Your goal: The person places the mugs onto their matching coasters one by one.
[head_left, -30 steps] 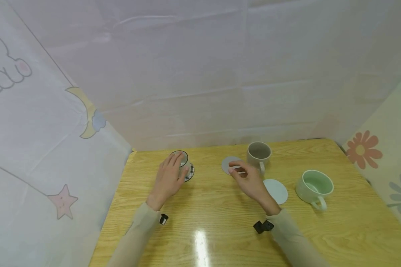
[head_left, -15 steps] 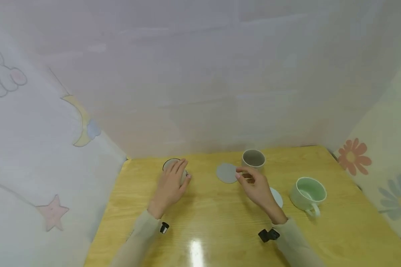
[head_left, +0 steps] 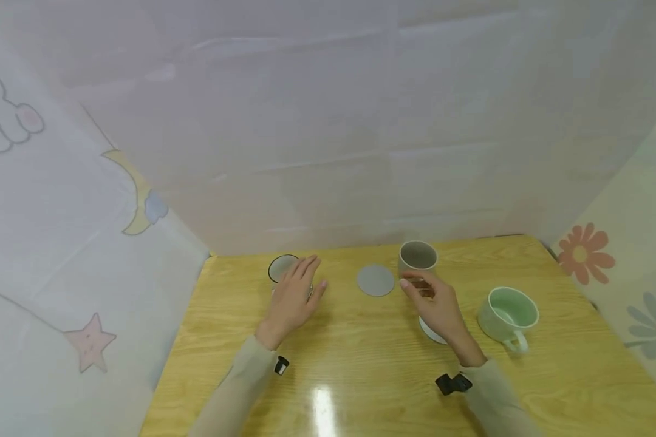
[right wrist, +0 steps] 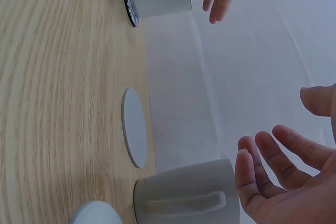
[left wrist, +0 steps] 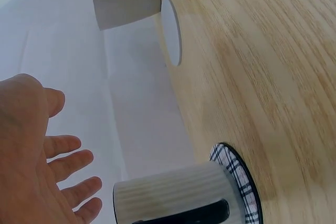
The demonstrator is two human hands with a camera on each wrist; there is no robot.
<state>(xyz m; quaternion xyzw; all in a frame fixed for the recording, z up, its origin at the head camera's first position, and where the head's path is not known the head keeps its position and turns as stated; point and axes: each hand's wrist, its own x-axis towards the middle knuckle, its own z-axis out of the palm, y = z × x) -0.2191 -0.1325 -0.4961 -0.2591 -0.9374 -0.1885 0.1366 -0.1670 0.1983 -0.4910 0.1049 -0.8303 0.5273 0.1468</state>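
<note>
Near the far left corner of the surface point(head_left: 361, 376), a black-rimmed cup point(left wrist: 173, 195) is set upright on a plaid coaster point(left wrist: 243, 184). The cup is partly covered, in the head view, by the left hand point(head_left: 291, 301), whose fingers are extended and slightly parted; nothing is held by it, and a gap between palm and cup is shown by the left wrist view. Close to the far edge, right of its middle, a grey mug point(head_left: 418, 255) is stood upright on the wood, just beside a grey coaster point(head_left: 376, 280). The right hand point(head_left: 437, 306) is held near this mug with its fingers loosely bent and the thumb apart, and nothing is gripped (whether the mug is brushed by a fingertip cannot be told). A white coaster point(head_left: 430, 332), partly hidden under the right hand, is laid nearer the front edge than the grey one. Toward the right edge, a green mug point(head_left: 508, 315) is placed upright, its handle turned to the front edge.
</note>
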